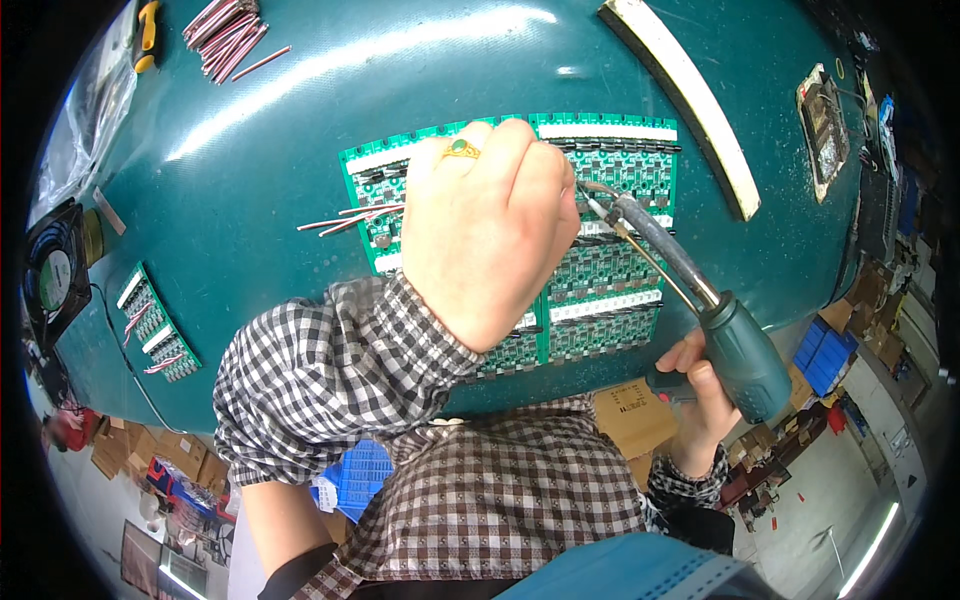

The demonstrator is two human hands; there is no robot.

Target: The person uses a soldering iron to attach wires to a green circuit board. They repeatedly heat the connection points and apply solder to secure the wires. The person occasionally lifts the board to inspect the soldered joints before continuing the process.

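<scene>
A panel of green circuit boards [605, 300] lies on the teal tabletop, covered with rows of small parts and white strips. Over its left half, my left hand [488, 215] is closed, a ring on one finger. Several thin red and white wires [352, 217] stick out from under its left side, and its fingertips are mostly hidden. My right hand [708, 405] grips a soldering gun [745, 352] with a dark green body, below the panel's right corner. The gun's metal tip and thin feed tube reach up beside my left fingertips, over the panel.
A wire bundle [225, 38] and a yellow-handled tool [147, 38] lie at the far left. Nearer on the left are a small board piece with wires [158, 325] and a black fan [55, 278]. A long white-topped strip [690, 105] and a dirty tray [822, 130] are at right.
</scene>
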